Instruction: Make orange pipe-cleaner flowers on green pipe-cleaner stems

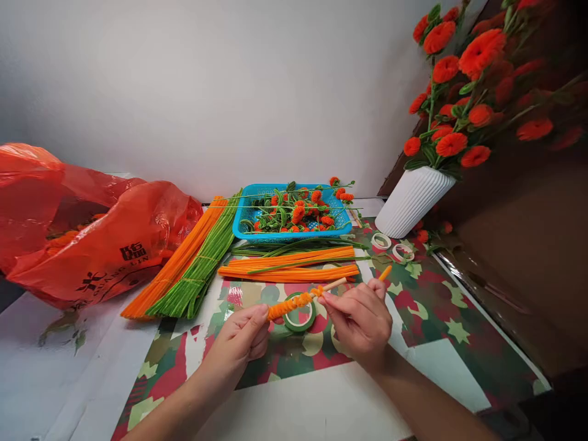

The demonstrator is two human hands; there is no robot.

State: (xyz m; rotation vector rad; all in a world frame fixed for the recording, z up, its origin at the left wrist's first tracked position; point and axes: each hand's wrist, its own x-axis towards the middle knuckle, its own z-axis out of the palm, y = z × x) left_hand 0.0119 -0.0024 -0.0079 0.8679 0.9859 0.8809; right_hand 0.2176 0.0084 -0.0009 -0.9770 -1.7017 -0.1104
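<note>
Stick [337,283] wound with orange fuzzy stem [294,302]. Hovers over green tape roll [299,329], before blue basket [291,234]; is pinched at coiled end by left hand [243,334], with stem's free length gripped in right hand [362,315].

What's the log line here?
left hand: holds orange coil around stick | right hand: grips orange strand | table: green tape, blue basket
</note>
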